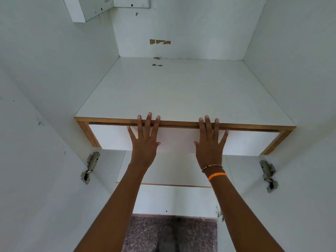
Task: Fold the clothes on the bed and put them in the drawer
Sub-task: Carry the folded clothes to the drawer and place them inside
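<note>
Both hands are lying flat against the white front of the drawer (181, 138), fingers straight and spread, holding nothing: the left hand (145, 137) is sitting left of centre and the right hand (211, 140) right of centre, and the fingertips of each are reaching over the wooden lip of the shelf (181, 91) above. The drawer is sitting in its frame inside the wardrobe, its front looking flush or very nearly so, with only a thin dark gap showing along the top; judging by that, the person is pressing it home. To do this well, both palms should be pushing evenly and straight in, so the drawer is not skewing on its runners, and the fingertips lapping over the shelf edge should be drawing back before the gap closes, or they risk being nipped. No clothes and no bed are appearing in view, so whether the garments are already inside cannot be told. Counting what is showing: one drawer, one shelf above it, two hands, two metal hinges, one on the left wall (90, 167) and one on the right wall (268, 176), two bands on the right wrist, a beaded bracelet (211, 167) and an orange band (217, 176), and a patch of speckled floor (163, 233) below.
</note>
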